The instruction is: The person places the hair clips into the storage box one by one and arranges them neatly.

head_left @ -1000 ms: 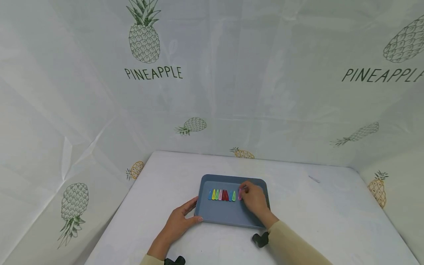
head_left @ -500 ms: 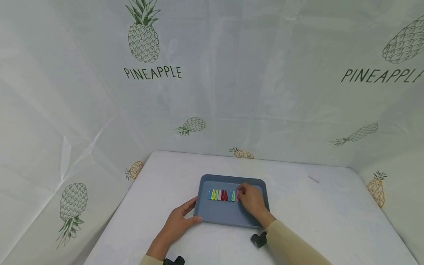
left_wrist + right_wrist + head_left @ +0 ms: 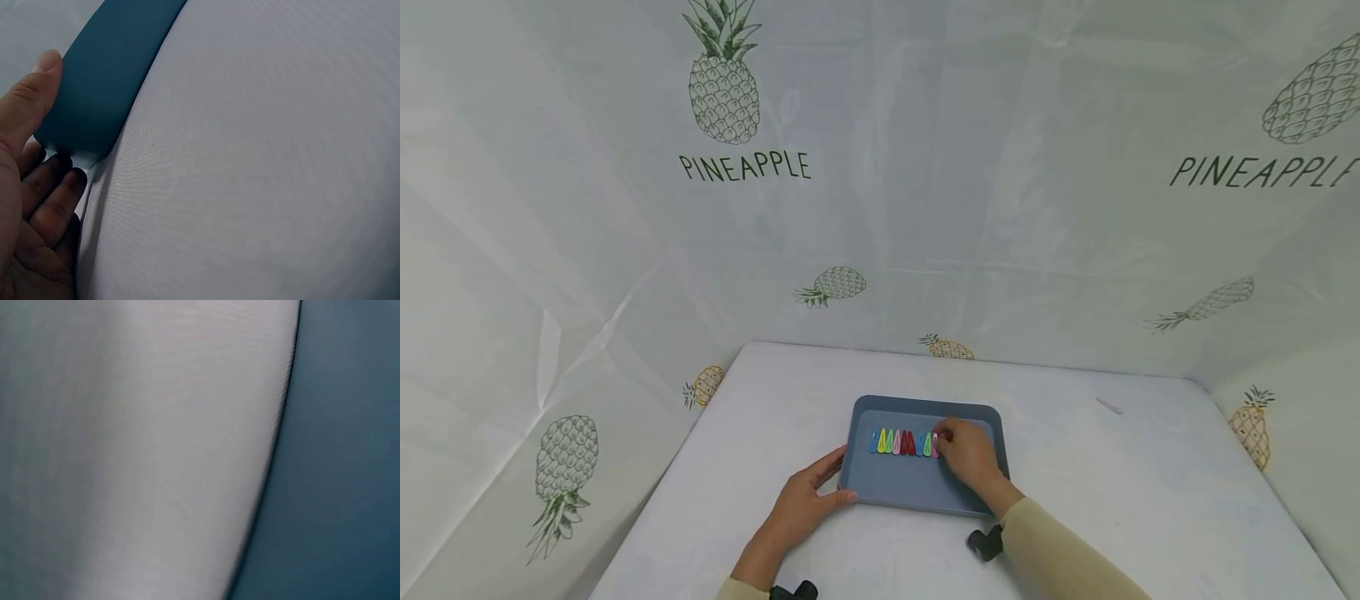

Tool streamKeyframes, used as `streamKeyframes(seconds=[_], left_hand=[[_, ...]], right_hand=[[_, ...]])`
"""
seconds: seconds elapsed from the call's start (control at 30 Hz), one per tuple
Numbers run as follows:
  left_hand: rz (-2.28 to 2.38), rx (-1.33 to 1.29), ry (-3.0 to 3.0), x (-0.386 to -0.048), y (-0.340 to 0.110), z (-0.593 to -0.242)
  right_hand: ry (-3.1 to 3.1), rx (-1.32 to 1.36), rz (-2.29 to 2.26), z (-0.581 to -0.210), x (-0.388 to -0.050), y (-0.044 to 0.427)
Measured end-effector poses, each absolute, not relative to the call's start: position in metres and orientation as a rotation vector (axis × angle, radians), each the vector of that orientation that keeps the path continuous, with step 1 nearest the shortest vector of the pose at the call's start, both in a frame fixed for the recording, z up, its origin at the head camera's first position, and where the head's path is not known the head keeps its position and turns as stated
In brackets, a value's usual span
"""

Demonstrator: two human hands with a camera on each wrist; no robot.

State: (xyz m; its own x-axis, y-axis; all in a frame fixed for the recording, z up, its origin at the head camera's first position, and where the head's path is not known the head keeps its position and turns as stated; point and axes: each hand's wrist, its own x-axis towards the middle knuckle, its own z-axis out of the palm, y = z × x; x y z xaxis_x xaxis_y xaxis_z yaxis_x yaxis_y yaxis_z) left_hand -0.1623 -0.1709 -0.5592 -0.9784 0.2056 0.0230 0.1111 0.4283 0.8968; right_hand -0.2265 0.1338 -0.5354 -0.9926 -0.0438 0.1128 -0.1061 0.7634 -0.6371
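Note:
A blue-grey tray (image 3: 898,485) lies on the white table, bearing a row of snap hair clips in blue, yellow, green, pink and red, such as the red hair clip (image 3: 904,442). At the row's right end, my right hand (image 3: 972,457) pinches a pink hair clip (image 3: 935,447) beside a green one; its fingers partly cover it. My left hand (image 3: 800,506) holds the tray's near left corner. In the left wrist view the thumb lies against the tray wall (image 3: 103,75), with the fingers bent at its corner. The right wrist view shows no fingers, just tray and table.
The white table (image 3: 1120,467) extends around the tray on all sides. Behind it and at both sides hangs a pale sheet (image 3: 970,208) printed with pineapples. Dark wrist cameras (image 3: 986,543) sit below both hands.
My right hand has moved slightly left with the pink hair clip, closing the gap to the green clip at the row's end. The left hand stays at the tray corner.

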Motion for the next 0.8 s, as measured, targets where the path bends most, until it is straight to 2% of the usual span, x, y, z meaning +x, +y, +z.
streamKeyframes(seconds=[0.8], left_hand=[[1.594,0.294,2.58,-0.1617,-0.1714,-0.5577]], right_hand=[[-2.854,0.151,1.049,-0.5359,-0.224,0.1348]])
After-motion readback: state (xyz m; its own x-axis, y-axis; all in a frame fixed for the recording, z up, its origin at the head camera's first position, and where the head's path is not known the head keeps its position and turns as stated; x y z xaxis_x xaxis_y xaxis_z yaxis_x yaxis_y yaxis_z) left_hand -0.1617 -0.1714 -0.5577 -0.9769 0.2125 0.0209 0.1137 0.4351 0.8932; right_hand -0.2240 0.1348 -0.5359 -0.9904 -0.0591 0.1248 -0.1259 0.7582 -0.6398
